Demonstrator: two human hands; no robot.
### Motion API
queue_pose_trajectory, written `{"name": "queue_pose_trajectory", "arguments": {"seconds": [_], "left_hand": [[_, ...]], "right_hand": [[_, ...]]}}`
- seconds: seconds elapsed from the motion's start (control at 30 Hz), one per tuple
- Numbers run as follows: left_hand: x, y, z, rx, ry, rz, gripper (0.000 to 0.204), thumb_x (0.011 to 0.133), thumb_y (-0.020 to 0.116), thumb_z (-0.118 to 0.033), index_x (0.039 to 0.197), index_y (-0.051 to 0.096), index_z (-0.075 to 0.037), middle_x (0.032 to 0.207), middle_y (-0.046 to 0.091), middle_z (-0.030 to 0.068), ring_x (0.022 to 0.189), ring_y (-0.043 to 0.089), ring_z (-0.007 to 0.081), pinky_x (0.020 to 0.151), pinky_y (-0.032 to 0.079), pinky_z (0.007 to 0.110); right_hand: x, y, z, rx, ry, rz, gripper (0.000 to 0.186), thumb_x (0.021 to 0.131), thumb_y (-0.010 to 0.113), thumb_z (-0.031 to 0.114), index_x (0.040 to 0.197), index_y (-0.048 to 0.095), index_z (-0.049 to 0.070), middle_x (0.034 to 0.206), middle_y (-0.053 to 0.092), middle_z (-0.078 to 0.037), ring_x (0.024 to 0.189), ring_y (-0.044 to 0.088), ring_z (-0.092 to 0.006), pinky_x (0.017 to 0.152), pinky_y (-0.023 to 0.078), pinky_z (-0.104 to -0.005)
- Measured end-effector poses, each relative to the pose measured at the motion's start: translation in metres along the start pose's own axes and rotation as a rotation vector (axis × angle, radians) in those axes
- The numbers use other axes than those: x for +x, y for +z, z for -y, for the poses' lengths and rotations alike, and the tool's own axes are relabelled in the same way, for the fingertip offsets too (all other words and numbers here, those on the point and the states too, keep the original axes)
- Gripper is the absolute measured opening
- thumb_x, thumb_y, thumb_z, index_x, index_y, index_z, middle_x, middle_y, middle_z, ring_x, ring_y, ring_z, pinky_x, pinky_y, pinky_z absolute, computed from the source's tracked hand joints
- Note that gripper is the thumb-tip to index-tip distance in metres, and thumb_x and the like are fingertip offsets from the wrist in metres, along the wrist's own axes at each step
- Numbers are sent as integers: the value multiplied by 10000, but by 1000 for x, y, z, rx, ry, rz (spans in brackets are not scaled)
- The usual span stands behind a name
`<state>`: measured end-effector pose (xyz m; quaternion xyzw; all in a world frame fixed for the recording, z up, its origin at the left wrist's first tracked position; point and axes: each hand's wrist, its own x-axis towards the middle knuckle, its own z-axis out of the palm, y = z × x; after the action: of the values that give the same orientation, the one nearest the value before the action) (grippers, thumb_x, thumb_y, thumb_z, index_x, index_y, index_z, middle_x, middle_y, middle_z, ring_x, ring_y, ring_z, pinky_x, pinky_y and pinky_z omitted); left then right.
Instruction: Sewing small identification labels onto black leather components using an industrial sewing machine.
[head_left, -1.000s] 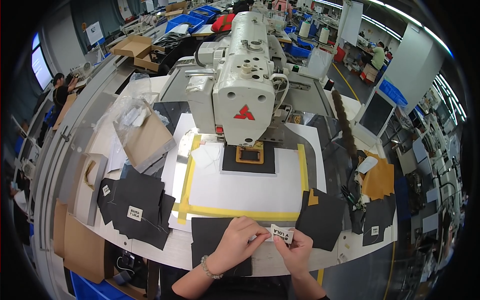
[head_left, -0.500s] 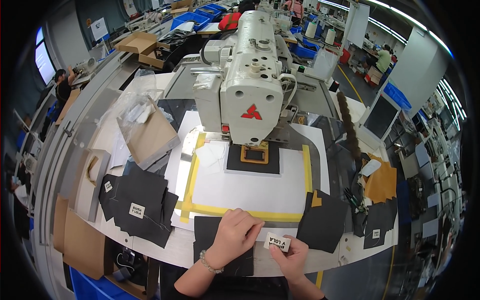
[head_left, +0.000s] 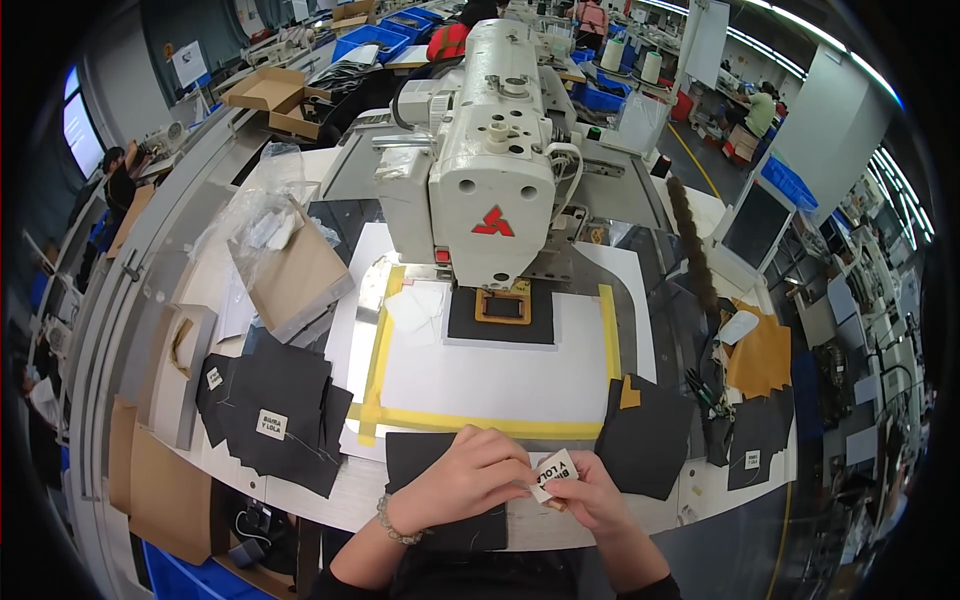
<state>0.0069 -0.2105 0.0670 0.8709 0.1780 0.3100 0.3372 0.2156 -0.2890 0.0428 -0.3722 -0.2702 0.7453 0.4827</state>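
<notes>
My right hand [head_left: 592, 497] pinches a small white label [head_left: 555, 475] with black lettering, tilted above the table's front edge. The fingers of my left hand [head_left: 468, 478] are closed at the label's left edge; their tips are partly hidden. Under my left hand lies a dark fabric piece [head_left: 425, 450]. Ahead stands a large white sewing machine [head_left: 495, 170]. Its brown-and-black clamp frame [head_left: 503, 303] rests on a dark fabric piece [head_left: 460, 322], over a white sheet [head_left: 480, 385] bordered with yellow tape [head_left: 480, 429].
Dark fabric pieces with a white label [head_left: 271, 424] lie left, beside an open cardboard box [head_left: 290, 270]. More dark fabric [head_left: 650, 440] lies right, near tan fabric [head_left: 758, 355], scissors [head_left: 705, 392] and a screen [head_left: 755, 233]. Other people work farther back.
My left hand has come across to the label and now touches its edge. The label has turned in my right hand. The whole view has shifted slightly.
</notes>
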Motion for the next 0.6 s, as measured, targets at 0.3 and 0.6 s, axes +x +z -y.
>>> {"name": "queue_pose_trajectory", "arguments": {"seconds": [0.3, 0.6], "left_hand": [[2, 6, 2, -1, 37, -56, 195, 771, 751, -105, 929, 637, -109, 963, 628, -9, 867, 584, 164, 757, 410, 298], [-2, 7, 0, 62, 110, -97, 180, 765, 746, -66, 897, 625, -88, 903, 632, -1, 792, 598, 169, 673, 424, 294]], "right_hand": [[1, 2, 1, -44, -18, 23, 135, 877, 643, 89, 971, 642, -8, 836, 644, -29, 709, 555, -53, 605, 419, -207], [-2, 10, 6, -335, -23, -8, 113, 883, 672, 116, 896, 654, 6, 757, 586, 31, 677, 483, -12, 585, 375, -181]]}}
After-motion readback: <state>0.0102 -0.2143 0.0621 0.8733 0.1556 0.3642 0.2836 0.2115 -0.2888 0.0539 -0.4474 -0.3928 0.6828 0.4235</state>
